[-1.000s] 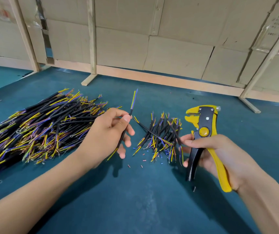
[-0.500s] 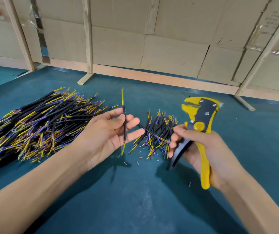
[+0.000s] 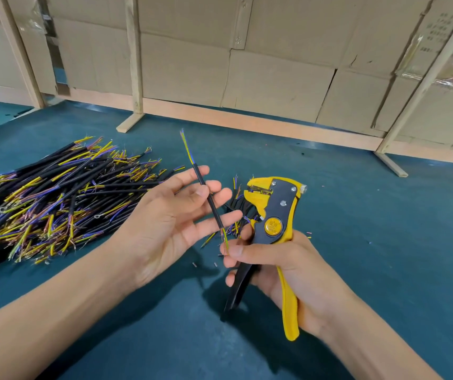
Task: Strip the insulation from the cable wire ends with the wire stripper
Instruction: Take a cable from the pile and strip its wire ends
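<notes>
A short black cable [image 3: 215, 210] with yellow and blue wire ends stands tilted across the fingers of my left hand [image 3: 165, 226]. That hand lies palm up with fingers straight, and its thumb holds the cable against them. My right hand [image 3: 288, 266] grips the yellow and black wire stripper [image 3: 274, 212] by its handles, jaws pointing up and away. Its thumb and forefinger also pinch the cable's lower wire end. The stripper's jaws hold nothing.
A big pile of black cables [image 3: 55, 198] lies on the teal table [image 3: 370, 242] at the left. A smaller pile [image 3: 236, 213] sits behind my hands, partly hidden. Small insulation bits [image 3: 194, 265] dot the table. Cardboard and wooden posts [image 3: 134, 64] wall the far edge.
My right hand has moved left with the stripper and taken the cable's lower end between thumb and forefinger. My left hand opened flatter, with the cable more upright.
</notes>
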{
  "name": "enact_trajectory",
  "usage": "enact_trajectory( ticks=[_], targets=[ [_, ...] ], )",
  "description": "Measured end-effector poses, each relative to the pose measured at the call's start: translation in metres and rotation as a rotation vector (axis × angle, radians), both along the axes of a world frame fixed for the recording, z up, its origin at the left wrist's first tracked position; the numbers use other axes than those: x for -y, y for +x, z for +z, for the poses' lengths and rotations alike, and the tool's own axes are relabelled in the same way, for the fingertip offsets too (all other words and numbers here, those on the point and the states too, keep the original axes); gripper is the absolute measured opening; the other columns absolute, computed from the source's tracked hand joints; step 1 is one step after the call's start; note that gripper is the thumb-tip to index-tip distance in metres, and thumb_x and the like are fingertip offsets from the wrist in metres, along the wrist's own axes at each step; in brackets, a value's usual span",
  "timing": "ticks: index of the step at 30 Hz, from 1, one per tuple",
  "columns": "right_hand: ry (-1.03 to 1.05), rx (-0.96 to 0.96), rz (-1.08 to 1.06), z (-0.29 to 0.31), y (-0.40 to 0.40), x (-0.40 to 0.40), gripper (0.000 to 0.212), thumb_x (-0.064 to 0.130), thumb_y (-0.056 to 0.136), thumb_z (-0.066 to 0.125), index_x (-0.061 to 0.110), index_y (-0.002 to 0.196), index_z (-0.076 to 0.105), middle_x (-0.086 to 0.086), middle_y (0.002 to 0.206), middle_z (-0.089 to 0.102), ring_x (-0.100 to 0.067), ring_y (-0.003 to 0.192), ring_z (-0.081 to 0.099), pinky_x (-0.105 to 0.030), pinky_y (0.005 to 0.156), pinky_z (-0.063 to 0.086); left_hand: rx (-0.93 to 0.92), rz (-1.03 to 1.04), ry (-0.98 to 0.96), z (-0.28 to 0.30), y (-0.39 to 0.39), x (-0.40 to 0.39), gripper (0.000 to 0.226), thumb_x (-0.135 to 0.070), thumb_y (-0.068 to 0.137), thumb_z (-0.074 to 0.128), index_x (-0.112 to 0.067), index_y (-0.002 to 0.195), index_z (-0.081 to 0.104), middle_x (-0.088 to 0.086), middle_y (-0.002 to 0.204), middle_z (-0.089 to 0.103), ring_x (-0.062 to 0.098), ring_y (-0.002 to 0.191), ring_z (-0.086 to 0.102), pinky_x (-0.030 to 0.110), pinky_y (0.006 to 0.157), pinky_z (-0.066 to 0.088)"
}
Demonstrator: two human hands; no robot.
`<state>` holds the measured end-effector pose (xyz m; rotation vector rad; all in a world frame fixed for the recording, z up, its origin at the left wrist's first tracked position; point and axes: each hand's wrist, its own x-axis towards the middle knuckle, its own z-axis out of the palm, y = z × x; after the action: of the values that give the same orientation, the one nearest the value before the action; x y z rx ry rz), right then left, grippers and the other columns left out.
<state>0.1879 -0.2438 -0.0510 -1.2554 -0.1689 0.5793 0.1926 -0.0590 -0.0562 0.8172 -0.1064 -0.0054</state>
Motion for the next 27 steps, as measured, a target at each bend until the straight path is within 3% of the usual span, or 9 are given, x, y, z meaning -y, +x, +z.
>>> enact_trajectory(
  ticks=[5,9,11,14,16,21,27],
  targets=[
    [-0.03,0.012,0.077,0.0012,0.0007,0.004,0.019,-0.008,0.072,0.071,0.01,0.076,0.066,-0.02,0.08,0.065,-0.034,0.074,0.063,-0.042,0.065,0.055,0.059,0.004,0.197,0.0025,-0.0059,0.0014,0.045,0.0,0.091,0.054,-0.012,0.134,0.058,0.015,0.103,0.068,0.028,0.078,0.068,0.038,0.065,0.057],
    [-0.063,0.022,0.131,0.0047,-0.002,0.0038,0.021,-0.009,0.069,0.072,0.007,0.081,0.064,-0.023,0.08,0.063,-0.033,0.071,0.062,-0.042,0.064,0.055,0.113,-0.015,0.256,0.005,-0.0082,0.0025,0.053,0.001,0.091,0.051,-0.022,0.139,0.052,0.017,0.107,0.07,0.029,0.068,0.065,0.037,0.057,0.053],
    [-0.077,0.011,0.162,0.0062,-0.0026,0.0034,0.021,-0.009,0.071,0.07,0.003,0.086,0.061,-0.023,0.08,0.061,-0.032,0.07,0.061,-0.042,0.064,0.055,0.116,0.029,0.264,0.0051,-0.0088,0.004,0.047,0.0,0.096,0.049,-0.022,0.137,0.053,0.018,0.106,0.07,0.032,0.066,0.066,0.039,0.056,0.054],
    [-0.092,-0.014,0.204,0.0072,-0.0028,0.0033,0.02,-0.013,0.076,0.066,0.003,0.085,0.059,-0.022,0.08,0.06,-0.03,0.069,0.061,-0.041,0.065,0.055,0.11,0.162,0.312,0.0043,-0.0089,0.0048,0.031,-0.014,0.094,0.057,-0.013,0.124,0.063,0.018,0.102,0.068,0.031,0.07,0.068,0.038,0.057,0.057],
    [-0.105,-0.029,0.231,0.0077,-0.0029,0.0039,0.02,-0.012,0.074,0.068,0.004,0.083,0.061,-0.022,0.08,0.061,-0.031,0.069,0.06,-0.042,0.066,0.056,0.121,0.237,0.377,0.0033,-0.0078,0.0046,0.032,-0.018,0.086,0.063,-0.007,0.117,0.068,0.018,0.098,0.065,0.028,0.074,0.07,0.037,0.06,0.059],
    [-0.106,-0.052,0.277,0.008,-0.0041,0.0046,0.022,-0.012,0.07,0.069,0.005,0.083,0.063,-0.023,0.079,0.06,-0.032,0.068,0.06,-0.043,0.068,0.056,0.182,0.329,0.432,0.0051,-0.007,0.0035,0.049,-0.013,0.078,0.071,-0.014,0.126,0.059,0.028,0.09,0.063,0.032,0.074,0.073,0.041,0.06,0.061],
    [-0.112,-0.073,0.28,0.0086,-0.0029,0.0039,0.021,-0.011,0.069,0.067,0.004,0.082,0.061,-0.022,0.077,0.06,-0.031,0.066,0.058,-0.042,0.067,0.056,0.184,0.323,0.404,0.0066,-0.0075,0.0017,0.046,-0.011,0.077,0.072,-0.013,0.12,0.056,0.024,0.092,0.069,0.041,0.078,0.073,0.046,0.062,0.061]
  ],
)
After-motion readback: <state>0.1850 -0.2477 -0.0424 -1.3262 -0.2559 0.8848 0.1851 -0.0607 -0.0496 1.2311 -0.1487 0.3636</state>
